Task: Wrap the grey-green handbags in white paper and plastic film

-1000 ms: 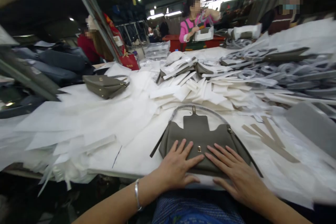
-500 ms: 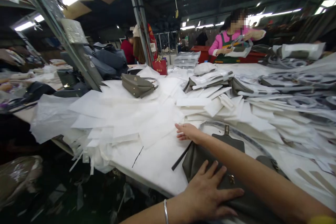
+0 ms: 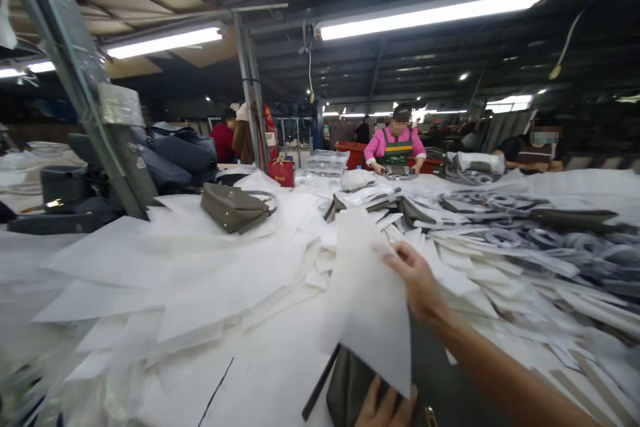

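Observation:
A white sheet [image 3: 370, 293] hangs at a slant over the dark olive bag [image 3: 347, 380] near the front of the table. My right hand [image 3: 413, 277] pinches the sheet's right edge between thumb and fingers. At the bottom of the view, my left hand [image 3: 387, 407] lies on the bag with its fingers apart, just under the sheet's lower corner. A dark strap [image 3: 321, 381] sticks out to the bag's left. The sheet hides much of the bag.
White sheets [image 3: 200, 287] spread across the left. Another olive bag [image 3: 233, 207] sits behind them. Wrapped pieces and coiled handles [image 3: 505, 237] pile up at the right. A person in pink [image 3: 397, 143] works across the table; another person [image 3: 537, 150] sits farther right.
My right hand has taken hold of a white sheet and brought it over the bag. My left hand sits lower in the view. The camera has turned right and up.

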A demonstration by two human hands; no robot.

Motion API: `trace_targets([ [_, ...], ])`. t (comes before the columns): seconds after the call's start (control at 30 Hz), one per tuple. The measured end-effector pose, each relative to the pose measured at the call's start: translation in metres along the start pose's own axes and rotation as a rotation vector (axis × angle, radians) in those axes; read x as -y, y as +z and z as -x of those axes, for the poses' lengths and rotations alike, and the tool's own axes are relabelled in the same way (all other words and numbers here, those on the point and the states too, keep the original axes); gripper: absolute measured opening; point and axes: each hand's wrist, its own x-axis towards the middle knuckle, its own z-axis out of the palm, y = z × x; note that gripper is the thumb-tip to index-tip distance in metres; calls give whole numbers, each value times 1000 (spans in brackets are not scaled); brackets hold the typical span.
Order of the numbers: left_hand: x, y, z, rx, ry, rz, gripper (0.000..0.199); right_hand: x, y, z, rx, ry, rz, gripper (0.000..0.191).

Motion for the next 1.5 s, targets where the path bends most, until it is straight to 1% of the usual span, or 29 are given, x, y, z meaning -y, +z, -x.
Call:
trace_targets([
  [0.03, 0, -11, 1, -48, -1, 1, 72, 17, -25, 8, -20, -124, 57, 24],
  [0.07, 1, -27, 2, -89, 16, 12, 68, 33, -48, 18, -23, -240, 156, 22],
  [0.13, 3, -66, 1, -129, 92, 71, 66, 61, -83, 46, 27, -447, 419, 16],
  [0.17, 4, -86, 0, -38, 118, 127, 71, 71, -94, 61, 88, -507, 549, 15],
  [0.2, 6, -104, -2, 68, 117, 206, 78, 77, -102, 76, 162, -538, 659, 16],
  [0.23, 8, -118, -5, 145, 67, 267, 79, 79, -105, 89, 245, -542, 743, 18],
  [0.27, 9, -129, -8, 195, 47, 312, 76, 77, -106, 100, 328, -526, 799, 20],
  [0.33, 9, -141, -12, 292, -10, 388, 70, 60, -101, 118, 462, -458, 851, 23],
  [0.4, 6, -143, -13, 355, -50, 439, 67, 30, -91, 133, 538, -356, 876, 24],
  [0.47, 3, -142, -12, 399, -72, 471, 62, -2, -80, 147, 551, -246, 892, 22],
  [0.53, 1, -141, -10, 445, -96, 487, 45, -28, -67, 158, 539, -178, 892, 18],
  [0.6, 1, -139, -9, 494, -120, 495, 30, -45, -54, 166, 531, -140, 869, 14],
  [0.67, 1, -137, -8, 512, -124, 498, 28, -49, -46, 166, 542, -83, 829, 9],
  [0.73, 2, -134, -6, 496, -120, 499, 33, -45, -44, 158, 609, -11, 770, 13],
  [0.8, 2, -132, -4, 479, -117, 498, 44, -39, -51, 144, 758, 25, 689, 25],
  [0.83, 2, -131, -3, 482, -116, 498, 47, -38, -57, 136, 831, 19, 648, 32],
  [0.87, 2, -131, -2, 493, -115, 498, 49, -38, -63, 130, 878, -3, 625, 37],
  [0.9, 2, -131, -1, 511, -115, 500, 48, -40, -70, 126, 898, -39, 631, 39],
  [0.93, 1, -131, -1, 530, -123, 499, 48, -43, -75, 123, 889, -83, 671, 39],
  [1.0, 0, -132, 0, 556, -136, 491, 45, -54, -83, 126, 820, -166, 819, 42],
  [1.07, -1, -134, 0, 566, -136, 478, 43, -64, -85, 135, 758, -217, 957, 46],
  [1.13, -1, -137, -2, 582, -137, 475, 39, -70, -82, 145, 700, -232, 1033, 47],
  [1.2, 0, -140, -5, 593, -141, 479, 34, -72, -77, 152, 638, -223, 1087, 49],
  [1.27, 0, -141, -7, 572, -132, 476, 32, -72, -72, 155, 590, -209, 1127, 49],
  [1.4, 2, -142, -7, 512, -92, 446, 35, -72, -67, 157, 560, -221, 1152, 50],
  [1.5, 3, -142, -5, 515, -83, 441, 32, -74, -66, 162, 533, -237, 1155, 53],
])
